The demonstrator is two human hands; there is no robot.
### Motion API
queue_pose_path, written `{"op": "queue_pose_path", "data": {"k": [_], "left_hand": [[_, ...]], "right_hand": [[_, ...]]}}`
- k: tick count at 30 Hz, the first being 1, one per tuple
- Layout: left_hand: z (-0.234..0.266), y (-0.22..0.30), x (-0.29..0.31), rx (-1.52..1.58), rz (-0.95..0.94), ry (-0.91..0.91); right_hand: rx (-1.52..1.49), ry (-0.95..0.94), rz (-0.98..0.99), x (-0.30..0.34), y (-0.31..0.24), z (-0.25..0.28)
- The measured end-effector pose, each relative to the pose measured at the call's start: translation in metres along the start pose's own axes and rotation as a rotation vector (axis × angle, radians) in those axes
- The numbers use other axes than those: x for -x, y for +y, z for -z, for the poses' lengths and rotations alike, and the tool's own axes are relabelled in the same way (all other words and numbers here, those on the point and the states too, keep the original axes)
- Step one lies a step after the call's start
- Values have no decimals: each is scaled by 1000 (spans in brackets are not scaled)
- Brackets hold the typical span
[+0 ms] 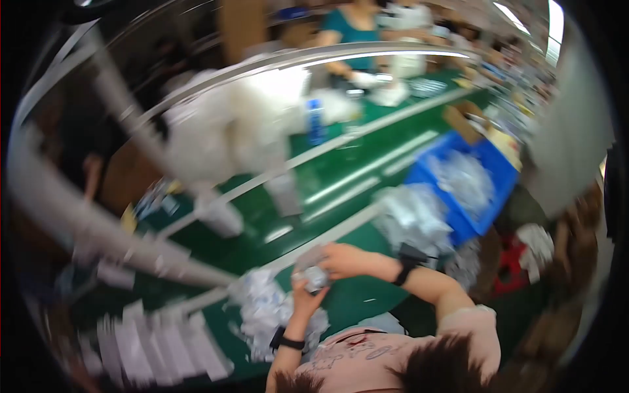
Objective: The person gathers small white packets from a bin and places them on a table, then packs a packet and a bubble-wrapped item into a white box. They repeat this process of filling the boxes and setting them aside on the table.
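Note:
Both my hands are raised over the near edge of the green bench, close together. Between them is a small whitish, shiny object (316,279), blurred, with a greyish flap-like part above it; its kind cannot be made out. My left hand (305,298) is closed round its lower left side. From the right, my right hand (342,260) grips its upper side with bent fingers. Crumpled clear plastic bags (259,304) lie just left of my left hand. More plastic bags (416,219) are heaped beyond my right forearm.
A blue bin (468,226) holding plastic bags stands at the right. Flat whitish boxes (154,344) lie in a row at the lower left. A green conveyor belt (341,180) crosses ahead, with a large white bag pile (229,124) and a blue bottle (316,122). Another person (354,39) works across.

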State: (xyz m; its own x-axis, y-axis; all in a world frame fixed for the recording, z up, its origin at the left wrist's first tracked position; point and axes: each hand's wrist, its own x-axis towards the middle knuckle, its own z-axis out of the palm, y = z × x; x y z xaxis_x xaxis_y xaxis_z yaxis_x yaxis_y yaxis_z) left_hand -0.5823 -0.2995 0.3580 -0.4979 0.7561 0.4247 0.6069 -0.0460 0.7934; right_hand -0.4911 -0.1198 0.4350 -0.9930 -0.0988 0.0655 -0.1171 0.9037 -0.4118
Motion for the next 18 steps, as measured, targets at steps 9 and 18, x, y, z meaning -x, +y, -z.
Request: {"op": "queue_pose_path", "data": {"k": [9,18], "left_hand": [[37,58,-22,109,336,-40],[38,73,-35,38,387,5]], "right_hand": [[192,-381,68,-21,-26,23],[-390,-341,-69,6,3,9]]}}
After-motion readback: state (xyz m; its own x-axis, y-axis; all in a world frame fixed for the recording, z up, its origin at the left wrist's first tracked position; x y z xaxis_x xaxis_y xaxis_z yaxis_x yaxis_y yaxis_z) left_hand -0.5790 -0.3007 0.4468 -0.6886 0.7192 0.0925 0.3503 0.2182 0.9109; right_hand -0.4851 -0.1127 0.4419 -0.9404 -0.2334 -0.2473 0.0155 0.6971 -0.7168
